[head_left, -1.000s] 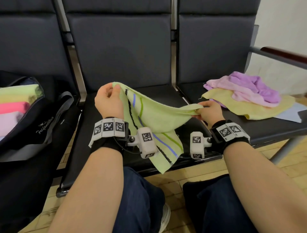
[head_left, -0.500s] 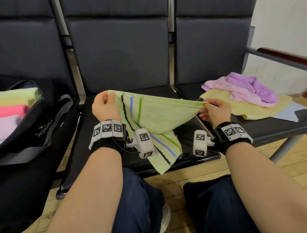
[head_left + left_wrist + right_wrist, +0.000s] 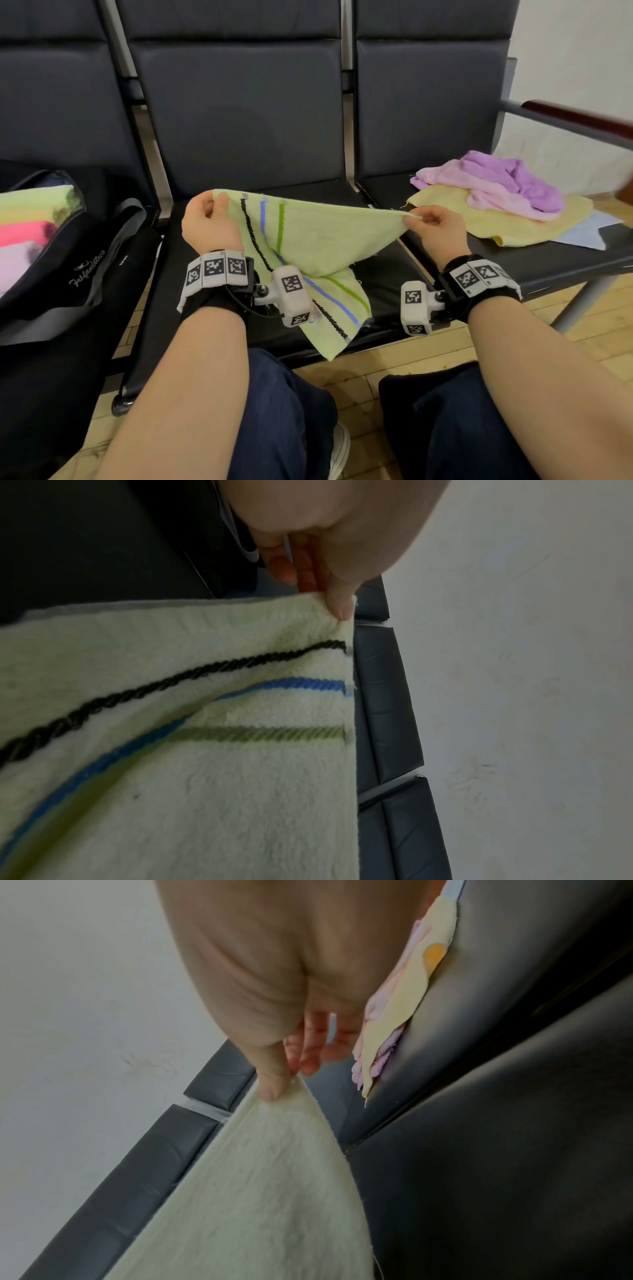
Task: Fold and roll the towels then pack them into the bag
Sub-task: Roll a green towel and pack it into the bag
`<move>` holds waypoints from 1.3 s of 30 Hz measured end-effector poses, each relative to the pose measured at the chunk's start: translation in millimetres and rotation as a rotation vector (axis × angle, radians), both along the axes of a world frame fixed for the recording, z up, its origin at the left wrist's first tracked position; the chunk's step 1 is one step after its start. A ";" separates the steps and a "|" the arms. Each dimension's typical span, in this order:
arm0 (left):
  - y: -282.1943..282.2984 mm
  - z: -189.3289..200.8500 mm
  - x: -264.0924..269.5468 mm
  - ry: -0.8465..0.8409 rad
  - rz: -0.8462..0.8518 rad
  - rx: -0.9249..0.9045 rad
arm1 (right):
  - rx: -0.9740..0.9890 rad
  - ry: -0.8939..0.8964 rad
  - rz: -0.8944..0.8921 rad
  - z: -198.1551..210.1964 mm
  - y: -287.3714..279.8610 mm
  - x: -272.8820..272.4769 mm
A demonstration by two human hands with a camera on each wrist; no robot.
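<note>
- The step in hand is judged to be the spreading out of one towel ahead of its first fold; rolling and packing are not yet begun for it.
- A pale green terry towel with black, blue and green stripes (image 3: 318, 236) is held stretched in the air above the middle dark padded seat (image 3: 380, 274) of the row of chairs, which serves here as the worktop.
- Its top edge is pulled nearly taut between the two hands, while its lower corner hangs past the front edge of that seat.
- One top corner of the towel is pinched by the left hand (image 3: 209, 226) between thumb and curled fingers (image 3: 337, 601), close to the striped end.
- The opposite corner is pinched by the right hand (image 3: 435, 229), thumb pressed against the fingertips (image 3: 270, 1085); nothing else is held.
- Next, the towel is probably to be laid flat on the middle seat or the corners brought together; an even grip on both corners is called for so that the edges meet squarely.
- To the left of the middle seat an open black bag with a grey strap (image 3: 68, 270) is seen, with rolled green, pink and lilac towels already inside.
- To the right of the middle seat a loose heap of purple, pink and yellow towels (image 3: 496, 202) is left waiting.
</note>
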State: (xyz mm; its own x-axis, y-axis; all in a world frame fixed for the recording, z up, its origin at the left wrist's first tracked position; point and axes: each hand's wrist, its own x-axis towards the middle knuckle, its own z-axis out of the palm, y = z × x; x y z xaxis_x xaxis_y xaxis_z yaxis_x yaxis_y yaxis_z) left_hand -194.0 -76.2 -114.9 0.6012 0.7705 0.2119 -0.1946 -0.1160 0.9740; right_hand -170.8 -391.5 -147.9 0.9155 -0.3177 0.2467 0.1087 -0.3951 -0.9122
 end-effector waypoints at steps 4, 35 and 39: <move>-2.8 -1.0 1.2 0.009 -0.027 0.038 | 0.023 -0.006 -0.039 1.8 2.2 0.9; 1.1 222.6 -63.7 -0.081 -0.040 0.182 | -0.024 -0.334 -0.217 245.4 12.5 -69.9; 5.7 212.4 -66.6 -0.042 -0.145 0.207 | -0.019 -0.302 -0.229 240.5 6.3 -72.3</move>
State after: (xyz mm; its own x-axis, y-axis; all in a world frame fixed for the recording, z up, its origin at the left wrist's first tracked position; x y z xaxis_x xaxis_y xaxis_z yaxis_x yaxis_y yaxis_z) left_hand -260.6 -70.5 97.6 0.6897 0.6145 0.3831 -0.2638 -0.2795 0.9232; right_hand -243.2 -385.2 92.6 0.7062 -0.4986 0.5027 0.2786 -0.4570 -0.8447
